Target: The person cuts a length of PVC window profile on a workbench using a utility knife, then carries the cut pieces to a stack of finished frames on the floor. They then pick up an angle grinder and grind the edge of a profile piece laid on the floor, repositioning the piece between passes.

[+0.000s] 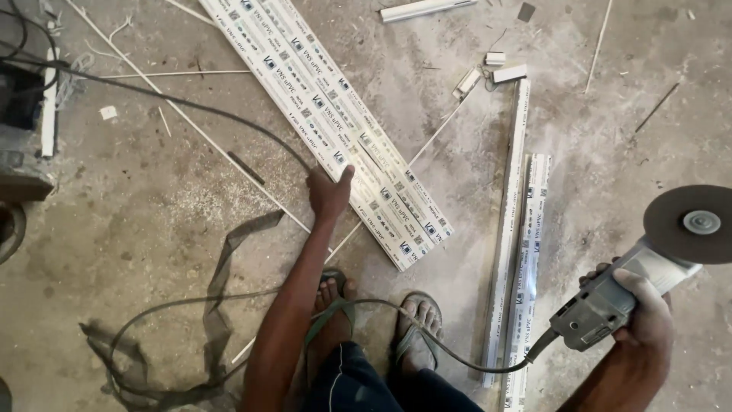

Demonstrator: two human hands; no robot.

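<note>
Person seen from above: bare forearms without sleeves, bare hands, dark blue trousers (358, 381), and open green-strapped flip-flop sandals (335, 301) on both feet.

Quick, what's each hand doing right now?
Left hand: gripping the edge of the white printed panel.
Right hand: closed around the angle grinder.
</note>
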